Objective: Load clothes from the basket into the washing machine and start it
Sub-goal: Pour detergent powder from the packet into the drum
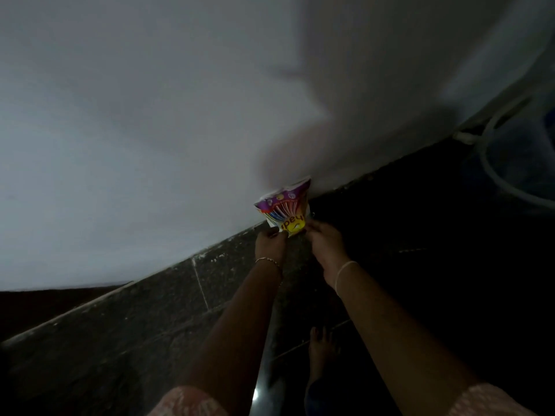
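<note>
So the left hand (270, 242) and right hand (325, 242) each pinch a near corner of the packet (285, 205). White wall (150, 130) sits just beyond the fingers, pale hose (492, 172) well off to their right

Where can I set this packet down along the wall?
Bare speckled tiles run along the wall, left of the left hand. Right of the right hand the floor looks bare too, though it is too dark to be sure. Crowded: the hose at far right, and the foot below the packet.
</note>
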A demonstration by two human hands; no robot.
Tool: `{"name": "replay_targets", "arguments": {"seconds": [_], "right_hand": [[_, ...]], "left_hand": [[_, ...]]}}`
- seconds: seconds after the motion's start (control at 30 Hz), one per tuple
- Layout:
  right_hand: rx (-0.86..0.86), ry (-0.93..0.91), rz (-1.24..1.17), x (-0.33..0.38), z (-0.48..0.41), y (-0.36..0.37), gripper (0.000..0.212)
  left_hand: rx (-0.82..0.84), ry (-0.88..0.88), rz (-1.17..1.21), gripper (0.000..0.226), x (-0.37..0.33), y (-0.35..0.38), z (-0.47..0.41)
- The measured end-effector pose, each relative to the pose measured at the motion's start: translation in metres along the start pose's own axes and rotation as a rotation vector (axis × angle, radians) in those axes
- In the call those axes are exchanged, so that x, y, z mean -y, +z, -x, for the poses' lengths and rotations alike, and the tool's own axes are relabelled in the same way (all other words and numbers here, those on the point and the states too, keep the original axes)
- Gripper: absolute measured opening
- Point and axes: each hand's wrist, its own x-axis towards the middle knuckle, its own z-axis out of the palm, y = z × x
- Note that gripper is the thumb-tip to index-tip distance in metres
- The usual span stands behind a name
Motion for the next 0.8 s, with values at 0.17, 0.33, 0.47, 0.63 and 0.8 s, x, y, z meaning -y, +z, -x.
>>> {"name": "replay_targets", "arguments": {"seconds": [0.17, 0.33, 0.47, 0.63, 0.8], "right_hand": [[-0.018, -0.144, 0.048, 0.032, 0.077, -0.020, 0.031], [-0.101, -0.301, 0.140, 0.060, 0.168, -0.050, 0.038], [-0.158, -0.388, 0.146, 0.077, 0.245, -0.077, 0.043], [-0.218, -0.467, 0.110, 0.106, 0.344, -0.115, 0.042], [-0.248, -0.531, -0.007, 0.134, 0.438, -0.161, 0.036]], "left_hand": [[0.046, 0.055, -0.017, 0.034, -0.030, -0.004, 0.085], [0.109, 0.171, -0.099, 0.028, -0.062, -0.013, 0.183], [0.167, 0.302, -0.140, 0.027, -0.087, -0.022, 0.265], [0.217, 0.409, -0.120, 0.027, -0.116, -0.027, 0.364], [0.275, 0.474, -0.107, 0.024, -0.129, -0.029, 0.467]]}}
